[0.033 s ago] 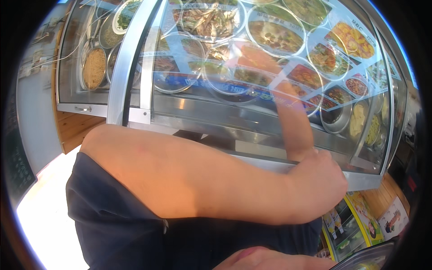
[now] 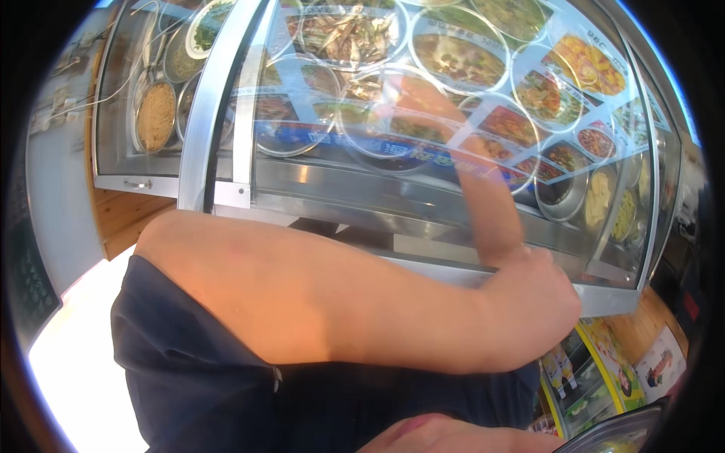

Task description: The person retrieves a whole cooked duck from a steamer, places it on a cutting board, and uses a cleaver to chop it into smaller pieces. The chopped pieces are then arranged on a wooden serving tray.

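Observation:
My left forearm crosses the picture, and my left hand [image 2: 535,298] is curled at the lower metal rail [image 2: 604,300] of a glass display case. Its fingers bend away from view, so what they hold is hidden. Just behind it, my right forearm [image 2: 495,211] shows behind the slanted glass. Blur and reflections smear my right hand [image 2: 396,106], which lies over the bowls; I cannot tell what it touches. Near it are a round bowl of small whole fish [image 2: 355,34] and a bowl of brothy food [image 2: 459,57].
Menu pictures [image 2: 596,64] are reflected in or printed on the glass. To the left, past a metal post [image 2: 208,128], a dish of tan crumbly food [image 2: 156,117] sits in the case. A tray of pale slices [image 2: 600,198] is at the right. Shelves with packages [image 2: 563,370] stand lower right.
The whole view has shifted very slightly. Behind the glass, my blurred right hand appears a little farther left; my left hand stays at the rail.

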`<control>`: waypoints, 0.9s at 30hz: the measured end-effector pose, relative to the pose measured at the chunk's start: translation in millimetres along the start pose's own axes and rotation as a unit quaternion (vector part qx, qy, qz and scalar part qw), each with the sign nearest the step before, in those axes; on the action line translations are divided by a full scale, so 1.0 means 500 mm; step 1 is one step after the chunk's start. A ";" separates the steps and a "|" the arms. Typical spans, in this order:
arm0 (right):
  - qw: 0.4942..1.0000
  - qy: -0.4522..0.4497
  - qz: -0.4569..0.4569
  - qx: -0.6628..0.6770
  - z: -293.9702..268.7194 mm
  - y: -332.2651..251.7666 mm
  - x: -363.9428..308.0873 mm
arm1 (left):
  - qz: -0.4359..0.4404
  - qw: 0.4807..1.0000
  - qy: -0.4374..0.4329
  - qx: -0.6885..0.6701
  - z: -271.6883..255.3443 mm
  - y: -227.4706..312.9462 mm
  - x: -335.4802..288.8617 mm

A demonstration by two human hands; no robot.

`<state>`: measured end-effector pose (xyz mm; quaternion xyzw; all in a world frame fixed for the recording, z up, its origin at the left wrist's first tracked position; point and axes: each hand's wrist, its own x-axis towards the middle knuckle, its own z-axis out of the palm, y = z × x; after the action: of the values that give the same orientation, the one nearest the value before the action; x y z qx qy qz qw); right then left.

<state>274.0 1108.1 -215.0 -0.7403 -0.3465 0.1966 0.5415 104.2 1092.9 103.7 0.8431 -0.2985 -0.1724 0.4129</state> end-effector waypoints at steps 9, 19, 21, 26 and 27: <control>0.955 0.095 0.070 -0.271 -0.023 0.066 -0.072 | 0.024 1.000 0.011 0.010 0.013 -0.019 0.000; 0.968 0.123 0.212 -0.057 -0.047 0.028 -0.149 | 0.008 1.000 0.013 0.019 0.034 -0.033 0.000; 0.939 0.176 0.295 -0.031 -0.060 -0.026 -0.177 | -0.002 0.999 0.028 0.016 0.037 -0.040 -0.003; 0.936 0.252 0.222 0.106 -0.082 -0.114 -0.290 | -0.037 0.999 0.039 0.010 0.040 -0.036 -0.008; 0.934 0.275 0.204 0.102 -0.082 -0.132 -0.326 | -0.055 0.998 0.026 0.010 0.038 -0.032 -0.008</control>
<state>170.1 973.9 -153.3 -0.7610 -0.0037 0.1256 0.6365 96.7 1091.7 79.5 0.8666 -0.2427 -0.1694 0.4017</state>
